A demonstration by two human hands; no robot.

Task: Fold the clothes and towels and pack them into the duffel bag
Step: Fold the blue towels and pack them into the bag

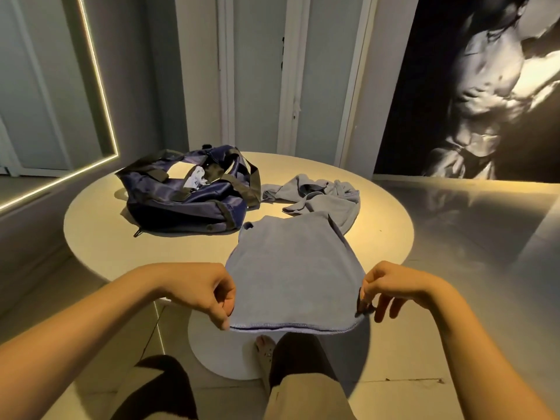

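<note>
A blue-grey towel (pixel 291 268) lies stretched from the round white table (pixel 169 250) out over its near edge. My left hand (pixel 209 294) pinches the towel's near left corner. My right hand (pixel 385 287) pinches its near right corner. The near edge shows two stitched layers. Its far end runs into a crumpled heap of blue-grey cloth (pixel 321 198) at the table's middle right. A dark blue duffel bag (pixel 188 192) with black straps sits open at the far left of the table, with something pale inside.
The table stands on a white pedestal base (pixel 224 356) on a tiled floor. My legs and one foot (pixel 266 350) are below the towel. A lit mirror frame (pixel 100 86) is on the left wall, a large dark poster (pixel 472 86) on the right.
</note>
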